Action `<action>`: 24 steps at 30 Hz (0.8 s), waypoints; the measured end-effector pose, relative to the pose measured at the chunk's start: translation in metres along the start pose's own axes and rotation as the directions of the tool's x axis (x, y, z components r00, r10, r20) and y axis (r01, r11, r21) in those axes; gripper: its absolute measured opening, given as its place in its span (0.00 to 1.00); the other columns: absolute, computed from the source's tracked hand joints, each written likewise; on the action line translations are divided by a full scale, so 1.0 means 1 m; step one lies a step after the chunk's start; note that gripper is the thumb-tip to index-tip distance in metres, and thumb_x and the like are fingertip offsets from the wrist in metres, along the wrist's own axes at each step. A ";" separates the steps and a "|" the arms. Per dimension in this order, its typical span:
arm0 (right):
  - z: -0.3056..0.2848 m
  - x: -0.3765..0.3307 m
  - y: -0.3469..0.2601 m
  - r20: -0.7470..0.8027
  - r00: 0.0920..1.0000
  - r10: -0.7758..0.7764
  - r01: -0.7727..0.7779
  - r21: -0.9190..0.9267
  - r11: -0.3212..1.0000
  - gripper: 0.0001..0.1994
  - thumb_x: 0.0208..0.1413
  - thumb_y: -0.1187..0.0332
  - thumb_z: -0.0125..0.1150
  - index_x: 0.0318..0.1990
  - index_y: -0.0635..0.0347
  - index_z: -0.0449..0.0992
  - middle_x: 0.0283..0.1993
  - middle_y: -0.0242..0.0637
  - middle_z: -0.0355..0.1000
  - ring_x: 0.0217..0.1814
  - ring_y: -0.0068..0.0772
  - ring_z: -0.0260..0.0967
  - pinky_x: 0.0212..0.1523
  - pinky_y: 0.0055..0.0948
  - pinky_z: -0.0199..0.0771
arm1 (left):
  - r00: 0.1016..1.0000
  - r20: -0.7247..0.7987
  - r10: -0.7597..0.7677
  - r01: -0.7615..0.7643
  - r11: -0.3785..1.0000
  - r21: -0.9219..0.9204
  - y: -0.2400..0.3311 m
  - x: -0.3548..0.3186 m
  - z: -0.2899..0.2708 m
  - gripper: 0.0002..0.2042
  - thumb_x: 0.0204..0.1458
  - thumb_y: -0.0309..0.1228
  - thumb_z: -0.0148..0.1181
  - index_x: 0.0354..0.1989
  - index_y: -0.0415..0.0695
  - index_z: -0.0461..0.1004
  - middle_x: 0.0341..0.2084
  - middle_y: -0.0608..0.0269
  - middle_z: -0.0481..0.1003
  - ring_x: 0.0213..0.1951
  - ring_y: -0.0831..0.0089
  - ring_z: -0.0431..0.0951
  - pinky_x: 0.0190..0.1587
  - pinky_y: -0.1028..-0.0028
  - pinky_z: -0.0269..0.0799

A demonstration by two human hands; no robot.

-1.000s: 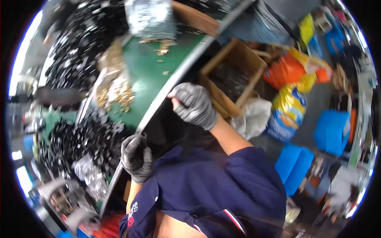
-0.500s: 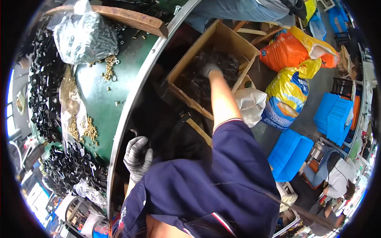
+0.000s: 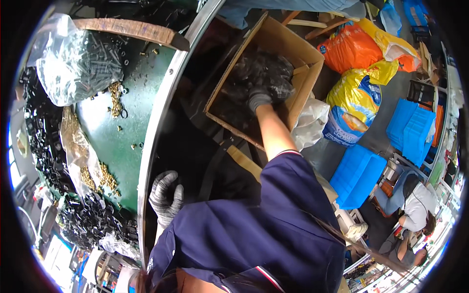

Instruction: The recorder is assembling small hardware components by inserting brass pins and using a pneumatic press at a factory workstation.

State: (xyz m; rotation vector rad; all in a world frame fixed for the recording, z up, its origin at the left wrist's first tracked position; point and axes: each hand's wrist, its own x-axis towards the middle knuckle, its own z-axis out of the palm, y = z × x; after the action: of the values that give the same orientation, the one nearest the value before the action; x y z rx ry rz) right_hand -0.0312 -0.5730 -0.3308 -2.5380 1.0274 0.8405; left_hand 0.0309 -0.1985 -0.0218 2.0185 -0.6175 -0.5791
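Note:
My right hand point(image 3: 259, 98), in a grey knit glove, reaches down into an open cardboard box point(image 3: 304, 56). Its fingers are closed on a clear plastic bag point(image 3: 267, 68) with dark contents. Folds of the plastic partly cover the fingertips, and what the bag contains is too dark to tell. Beside the metal-edged green table, my left hand point(image 3: 166, 198), also gloved, is held with its fingers loosely curved and apart from the thumb. Nothing is in it.
The green table point(image 3: 110, 141) carries a clear bag of screws point(image 3: 80, 66), small brass parts point(image 3: 107, 178), heaps of black parts point(image 3: 95, 219) and a wooden strip point(image 3: 129, 31). Filled sacks point(image 3: 354, 105) and blue crates point(image 3: 356, 176) stand at right. Other people point(image 3: 415, 200) are beyond; one stands behind the box.
My right hand has drawn back slightly toward me inside the box, and the plastic bag shows larger by it. My left hand stays by the table edge. The view has shifted a little.

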 end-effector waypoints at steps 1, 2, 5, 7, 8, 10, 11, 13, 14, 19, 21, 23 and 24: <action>0.015 0.008 0.009 -0.109 0.993 -0.047 0.037 -0.087 0.996 0.43 0.49 0.57 0.67 0.73 0.51 0.57 0.76 0.51 0.51 0.77 0.59 0.48 0.76 0.46 0.50 | 1.000 -0.008 -0.024 0.023 1.000 -0.015 -0.004 -0.001 0.000 0.16 0.50 0.19 0.65 0.49 0.42 0.77 0.45 0.56 0.77 0.41 0.69 0.79 0.45 0.72 0.76; 0.004 0.003 0.001 -0.101 0.993 -0.065 0.056 -0.084 0.995 0.43 0.49 0.57 0.67 0.73 0.51 0.57 0.76 0.51 0.51 0.77 0.59 0.48 0.76 0.46 0.50 | 0.998 -0.038 -0.056 0.056 0.998 -0.020 -0.006 -0.003 -0.002 0.16 0.50 0.19 0.66 0.49 0.42 0.77 0.45 0.57 0.77 0.41 0.69 0.79 0.45 0.71 0.76; -0.043 -0.018 -0.009 0.127 0.991 0.040 -0.060 0.161 0.985 0.37 0.50 0.58 0.64 0.70 0.53 0.63 0.72 0.52 0.59 0.76 0.51 0.52 0.76 0.39 0.51 | 0.993 -0.063 -0.102 0.101 0.994 -0.033 -0.010 -0.011 -0.006 0.16 0.50 0.19 0.66 0.49 0.42 0.77 0.45 0.56 0.77 0.41 0.69 0.79 0.45 0.71 0.75; -0.032 -0.014 0.010 0.135 0.991 0.017 -0.035 0.126 0.991 0.35 0.51 0.58 0.63 0.69 0.54 0.65 0.71 0.52 0.60 0.76 0.50 0.53 0.76 0.38 0.52 | 0.991 -0.061 -0.116 0.114 0.993 -0.041 -0.008 -0.012 -0.007 0.16 0.50 0.20 0.66 0.49 0.42 0.77 0.45 0.56 0.77 0.41 0.69 0.78 0.45 0.71 0.75; -0.023 -0.008 0.020 0.139 0.990 -0.006 -0.006 0.089 0.996 0.34 0.51 0.59 0.62 0.68 0.55 0.66 0.71 0.52 0.61 0.75 0.49 0.54 0.75 0.37 0.53 | 0.992 -0.049 -0.119 0.117 0.993 -0.029 -0.006 -0.011 -0.008 0.16 0.50 0.20 0.66 0.49 0.42 0.77 0.45 0.56 0.77 0.41 0.69 0.78 0.46 0.71 0.75; -0.005 0.004 0.034 0.140 0.990 -0.009 0.001 0.057 0.998 0.33 0.51 0.59 0.61 0.67 0.56 0.67 0.70 0.52 0.63 0.75 0.48 0.55 0.74 0.36 0.54 | 0.994 -0.009 -0.112 0.112 0.994 -0.011 -0.006 -0.006 -0.007 0.15 0.51 0.20 0.65 0.49 0.41 0.77 0.45 0.56 0.77 0.41 0.69 0.78 0.46 0.71 0.75; 0.006 0.013 0.044 0.208 0.977 -0.049 0.026 0.109 0.994 0.32 0.50 0.61 0.63 0.66 0.54 0.69 0.70 0.50 0.62 0.74 0.48 0.56 0.74 0.36 0.55 | 0.994 0.009 -0.105 0.105 0.994 -0.016 -0.007 -0.002 -0.005 0.15 0.51 0.20 0.65 0.49 0.41 0.77 0.45 0.56 0.77 0.41 0.69 0.78 0.46 0.71 0.75; 0.018 0.021 0.059 0.326 0.934 -0.147 0.079 0.214 0.974 0.31 0.47 0.63 0.66 0.63 0.51 0.73 0.71 0.48 0.62 0.73 0.49 0.58 0.74 0.37 0.57 | 0.996 0.002 -0.090 0.090 0.995 -0.044 -0.007 0.001 -0.002 0.15 0.51 0.20 0.65 0.49 0.41 0.77 0.45 0.56 0.77 0.41 0.69 0.78 0.46 0.71 0.75; -0.004 -0.017 0.036 0.329 0.923 -0.198 0.128 0.220 0.967 0.31 0.47 0.63 0.66 0.63 0.51 0.73 0.71 0.48 0.62 0.73 0.49 0.58 0.74 0.37 0.57 | 0.992 -0.053 -0.111 0.109 0.994 -0.028 -0.006 -0.007 -0.006 0.15 0.51 0.20 0.65 0.49 0.41 0.77 0.45 0.56 0.77 0.41 0.69 0.78 0.46 0.71 0.75; 0.085 -0.010 0.006 0.024 0.910 -0.415 0.415 -0.042 0.909 0.30 0.50 0.58 0.63 0.63 0.56 0.72 0.62 0.53 0.70 0.69 0.47 0.64 0.70 0.36 0.61 | 0.999 0.004 -0.053 0.053 0.996 -0.074 -0.007 0.003 0.004 0.15 0.51 0.20 0.65 0.48 0.40 0.77 0.45 0.57 0.77 0.41 0.70 0.78 0.46 0.72 0.75; 0.010 -0.049 0.005 -0.034 0.813 -0.581 0.581 0.108 0.807 0.31 0.50 0.57 0.64 0.63 0.54 0.72 0.65 0.54 0.66 0.69 0.49 0.63 0.70 0.40 0.62 | 0.997 -0.028 -0.075 0.073 0.995 -0.062 -0.005 -0.005 0.002 0.15 0.51 0.19 0.65 0.48 0.40 0.77 0.45 0.57 0.77 0.41 0.70 0.79 0.46 0.72 0.76; -0.037 -0.045 0.003 -0.014 0.905 -0.425 0.409 0.297 0.863 0.33 0.51 0.56 0.64 0.66 0.52 0.69 0.70 0.54 0.60 0.71 0.52 0.60 0.70 0.44 0.61 | 0.998 -0.026 -0.065 0.063 0.996 -0.061 -0.003 -0.004 0.000 0.15 0.51 0.19 0.65 0.48 0.40 0.77 0.45 0.57 0.77 0.41 0.70 0.79 0.46 0.72 0.76; -0.046 -0.032 0.008 0.079 0.978 -0.194 0.147 0.396 0.906 0.35 0.52 0.55 0.64 0.68 0.51 0.66 0.73 0.53 0.55 0.72 0.53 0.58 0.71 0.46 0.60 | 0.997 -0.027 -0.076 0.074 0.996 -0.057 -0.002 -0.006 0.000 0.15 0.51 0.19 0.65 0.48 0.40 0.77 0.45 0.57 0.77 0.41 0.70 0.79 0.47 0.72 0.76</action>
State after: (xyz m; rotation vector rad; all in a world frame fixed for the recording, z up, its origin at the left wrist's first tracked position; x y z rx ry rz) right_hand -0.0363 -0.5822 -0.2753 -2.1764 0.8244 0.6512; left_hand 0.0273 -0.1937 -0.0228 2.0010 -0.5039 -0.6037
